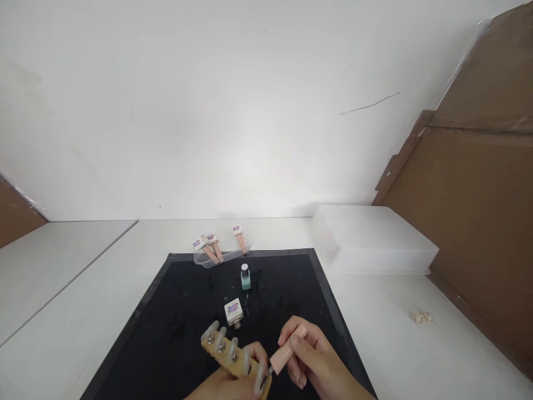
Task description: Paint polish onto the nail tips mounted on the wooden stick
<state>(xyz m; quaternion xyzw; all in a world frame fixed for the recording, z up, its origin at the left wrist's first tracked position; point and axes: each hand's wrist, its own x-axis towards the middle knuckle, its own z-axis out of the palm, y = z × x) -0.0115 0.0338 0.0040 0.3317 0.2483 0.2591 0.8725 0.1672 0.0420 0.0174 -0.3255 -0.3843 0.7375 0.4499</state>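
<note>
My left hand [255, 355] is closed around a tan nail-tip stand [222, 349] with several clear false nails standing on metal pegs along it. Between the fingers of my right hand [318, 358] is a pink-handled nail polish brush [287, 351]. Its bristle end meets or lies very near the nail tip closest to me; the exact contact is too small to tell. Beyond the stand, an open white nail polish bottle [234, 311] with a colourful label lies on the black mat [187, 300]. A small teal bottle [245, 279] with a white-topped cap stands farther back.
At the mat's far edge, a clear plastic tray [208, 263] holds several pink-capped polish bottles [212, 240]. A white box [375, 239] sits at the back right, with small cream-coloured pieces [421, 317] in front of it. Brown cardboard [478, 222] walls the right side.
</note>
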